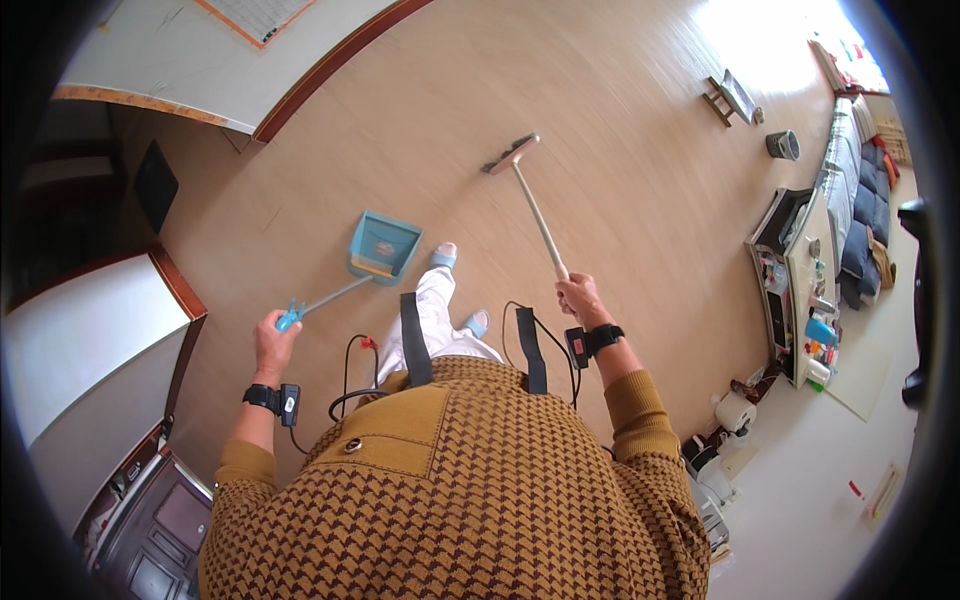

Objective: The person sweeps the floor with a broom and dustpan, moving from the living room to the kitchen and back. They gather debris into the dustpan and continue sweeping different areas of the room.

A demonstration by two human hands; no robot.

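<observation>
My left hand (274, 338) is closed round the blue grip of a long-handled dustpan (385, 245). The blue pan is at the floor ahead of my feet, left of my forward slipper. In my right hand (582, 297) is the pale handle of a broom (541, 222), with the fingers wrapped round its upper end. The broom's pink head with dark bristles (512, 155) is farther out, to the right of the dustpan and apart from it. Whether the bristles touch the floor I cannot tell.
Light wooden floor (330, 170) spreads ahead. White walls with brown skirting stand at left, beside a dark mat (156, 187). At right are a low cabinet (790, 280) crowded with items, a sofa (868, 220), a waste bin (783, 145) and a small stool (730, 100). Cables hang near my waist.
</observation>
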